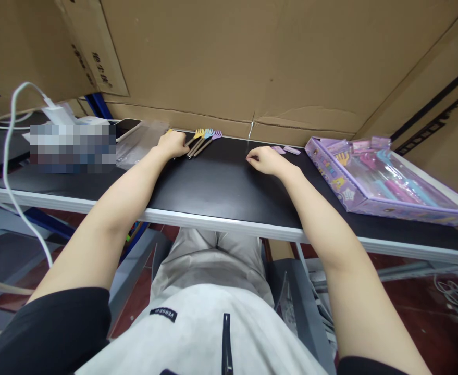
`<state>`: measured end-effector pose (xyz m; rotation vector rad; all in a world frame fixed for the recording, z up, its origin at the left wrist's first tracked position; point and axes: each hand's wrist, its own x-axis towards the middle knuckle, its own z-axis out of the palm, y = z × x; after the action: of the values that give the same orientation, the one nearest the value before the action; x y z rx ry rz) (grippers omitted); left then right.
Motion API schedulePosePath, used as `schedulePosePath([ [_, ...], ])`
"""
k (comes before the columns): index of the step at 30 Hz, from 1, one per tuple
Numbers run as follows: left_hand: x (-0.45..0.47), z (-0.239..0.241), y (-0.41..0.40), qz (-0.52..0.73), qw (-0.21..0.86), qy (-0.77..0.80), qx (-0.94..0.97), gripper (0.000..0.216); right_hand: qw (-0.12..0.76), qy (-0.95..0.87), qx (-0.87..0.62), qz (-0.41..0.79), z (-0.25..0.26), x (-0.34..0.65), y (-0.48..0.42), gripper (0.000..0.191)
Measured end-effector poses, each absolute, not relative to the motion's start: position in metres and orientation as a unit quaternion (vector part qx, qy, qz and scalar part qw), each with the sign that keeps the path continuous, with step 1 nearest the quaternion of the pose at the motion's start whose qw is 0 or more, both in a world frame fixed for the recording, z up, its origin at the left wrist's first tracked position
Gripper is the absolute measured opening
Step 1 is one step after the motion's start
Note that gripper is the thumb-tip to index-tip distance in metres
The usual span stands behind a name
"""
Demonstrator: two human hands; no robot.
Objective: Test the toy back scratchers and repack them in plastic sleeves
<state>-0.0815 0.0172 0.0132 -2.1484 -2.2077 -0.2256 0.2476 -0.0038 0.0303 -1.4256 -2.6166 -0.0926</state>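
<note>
My left hand [172, 144] is closed on the black tabletop, over a back scratcher [169, 130] whose yellow claw head shows just behind the knuckles. Its handle is mostly hidden by my fingers. Right beside that hand lie several more small back scratchers [202, 141] with metal handles and yellow, blue and purple claw heads, side by side at a slant. My right hand [265, 159] rests farther right with its fingers curled and tips together; whether anything is between them is hidden. Small pink-purple pieces [291, 150] lie just behind it.
A purple display box [356, 200] holding colourful wrapped back scratchers stands at the right. Clear plastic bags [143, 143] and a phone [126, 126] lie left of my left hand, near a white charger [59, 113] and cable. Cardboard [221, 62] walls the back; a metal edge [221, 223] runs along the front.
</note>
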Motion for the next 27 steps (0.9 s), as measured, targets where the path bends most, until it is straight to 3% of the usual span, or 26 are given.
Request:
schedulePosePath([
  [9, -0.074, 0.017, 0.012, -0.069, 0.043, -0.723, -0.686, 0.05, 0.085, -0.874, -0.479, -0.026, 0.03, 0.245, -0.005, 0.032],
  [14, -0.067, 0.022, 0.006, -0.127, 0.021, -0.717, -0.685, 0.042, 0.109, -0.874, -0.473, -0.018, 0.026, 0.241, -0.007, 0.036],
  [22, -0.033, 0.009, 0.004, -0.253, -0.001, -0.549, -0.796, 0.013, 0.168, -0.886, -0.431, -0.015, 0.017, 0.231, -0.011, 0.059],
  [27, -0.004, 0.0, -0.003, -0.357, -0.075, -0.44, -0.82, 0.011, 0.148, -0.889, -0.432, -0.039, 0.017, 0.219, -0.02, 0.058],
])
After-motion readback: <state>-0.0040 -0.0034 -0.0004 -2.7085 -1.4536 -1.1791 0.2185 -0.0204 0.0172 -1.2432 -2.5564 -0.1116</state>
